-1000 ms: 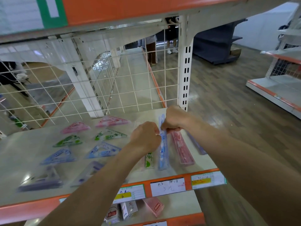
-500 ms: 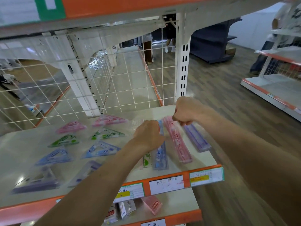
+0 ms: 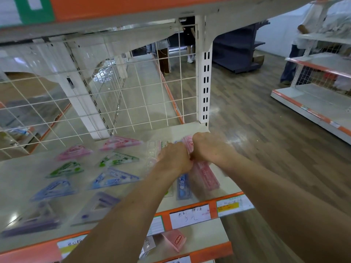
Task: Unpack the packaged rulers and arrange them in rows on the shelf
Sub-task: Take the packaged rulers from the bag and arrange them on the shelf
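Your left hand [image 3: 174,158] and right hand [image 3: 207,149] both curled, knuckles together, pinching pink ruler [image 3: 206,175]. Tug too hard: it may spring free, knock blue ruler [image 3: 183,186] out of row.

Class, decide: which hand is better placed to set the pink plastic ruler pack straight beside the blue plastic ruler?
Right. The right hand grips the pink plastic ruler pack from its outer side; the left hand sits over the blue plastic ruler and would likely cross.
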